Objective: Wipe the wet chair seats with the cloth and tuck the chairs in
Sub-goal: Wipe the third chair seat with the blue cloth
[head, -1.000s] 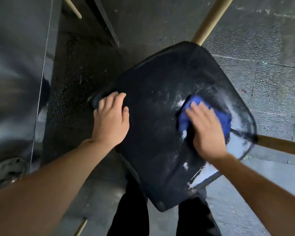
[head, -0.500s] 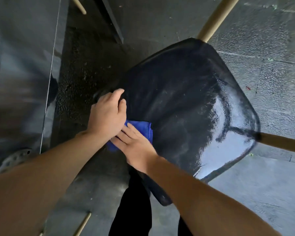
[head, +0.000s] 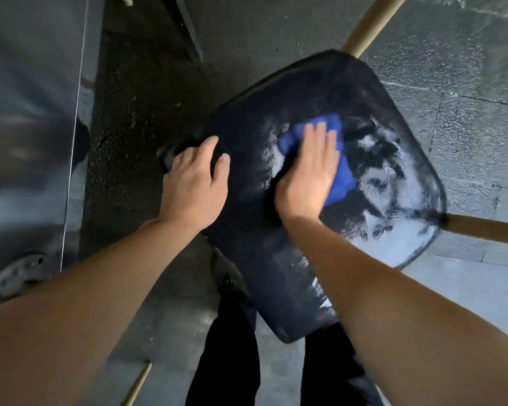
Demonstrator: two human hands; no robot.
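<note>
Far left of the head view, dark glossy table edge [head: 35, 118] with a metal disc [head: 15, 273] low beside it; both sit lower in frame than half a second ago, so my head has tipped. Next over, my left hand [head: 192, 183] grips the near-left rim of the black chair seat [head: 255, 230], fingers curled over the edge, bracing it. Same hold as in both earlier frames, no change there. Centre, my right hand [head: 308, 174] lies flat, fingers straight, pressing the blue cloth [head: 342, 171] onto the middle of the seat. That is the change: half a second ago the cloth was bunched right against my left hand at the rim, a second ago it was out toward the right side. So I'm sweeping across and back, stroke now heading right again. Right of the cloth, the seat shows patchy bright wet sheen [head: 393, 186], heaviest toward the right corner above the wooden leg [head: 487, 230]. Judgement: wiping mid-way, right part still wet, chair not tucked yet, more passes needed before pushing it in.
</note>
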